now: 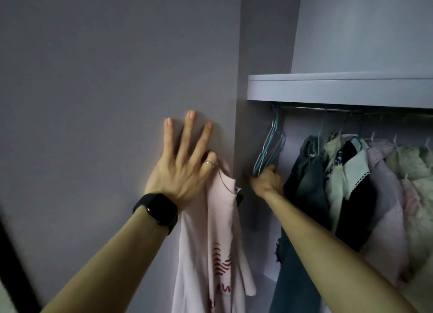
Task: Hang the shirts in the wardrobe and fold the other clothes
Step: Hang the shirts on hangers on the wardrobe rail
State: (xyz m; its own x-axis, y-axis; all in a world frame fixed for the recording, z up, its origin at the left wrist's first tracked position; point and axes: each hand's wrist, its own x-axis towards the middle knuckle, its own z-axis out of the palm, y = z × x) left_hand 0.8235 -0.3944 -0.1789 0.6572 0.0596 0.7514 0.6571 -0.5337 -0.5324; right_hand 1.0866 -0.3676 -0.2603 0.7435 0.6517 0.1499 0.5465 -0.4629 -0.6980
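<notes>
Shirt, pink, hangs at lower centre from the left hand: one ringed finger curled on it, three fingers straight against the grey panel. Right hand grips empty hangers inside the wardrobe. Hung clothes fill its rail at right.

Under the shelf, the left end of the rail is taken up by a bunch of empty hangers. The right hand grips their lower ends close against the wardrobe's left wall. Just right of them a narrow stretch of bare rail lies open to the back panel. Beyond it, hung clothes crowd the rail all the way to the right. Outside, a pink shirt dangles from the left hand and hangs across the wardrobe's left front edge, partly blocking that side.
</notes>
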